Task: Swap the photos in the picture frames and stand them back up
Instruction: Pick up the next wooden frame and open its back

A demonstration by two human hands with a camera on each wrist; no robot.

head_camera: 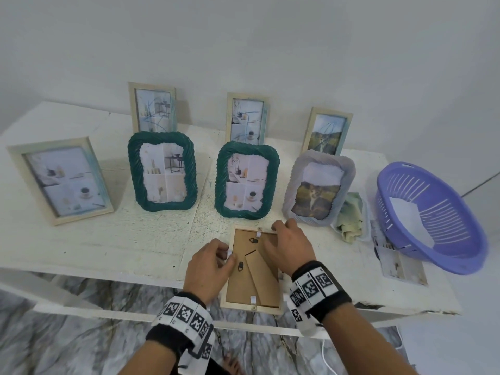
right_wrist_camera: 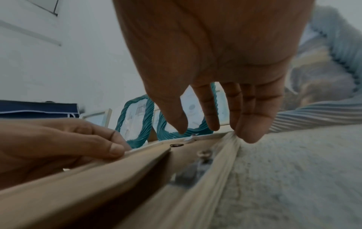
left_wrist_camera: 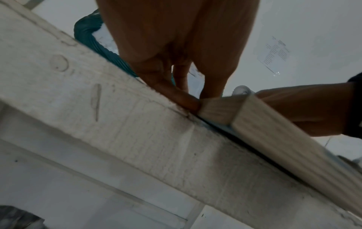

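A light wooden picture frame (head_camera: 238, 303) lies face down at the table's front edge, its brown backing board (head_camera: 238, 282) and folded stand leg facing up. My left hand (head_camera: 216, 262) curls round the frame's left edge by a white tab, its thumb on the rim. In the left wrist view a fingertip of the left hand (left_wrist_camera: 188, 100) presses the frame's corner (left_wrist_camera: 215, 108). My right hand (head_camera: 286, 247) lies over the upper right part with straight fingers. In the right wrist view those fingertips (right_wrist_camera: 248, 133) touch the frame's far rim (right_wrist_camera: 221, 156).
Seven frames stand behind: a wooden one (head_camera: 61, 180) at the left, two green ones (head_camera: 162, 171) (head_camera: 247, 180), a grey one (head_camera: 319, 188), three wooden ones at the back. A purple basket (head_camera: 433, 220), a crumpled cloth (head_camera: 350, 217) and loose prints (head_camera: 400, 263) sit at the right.
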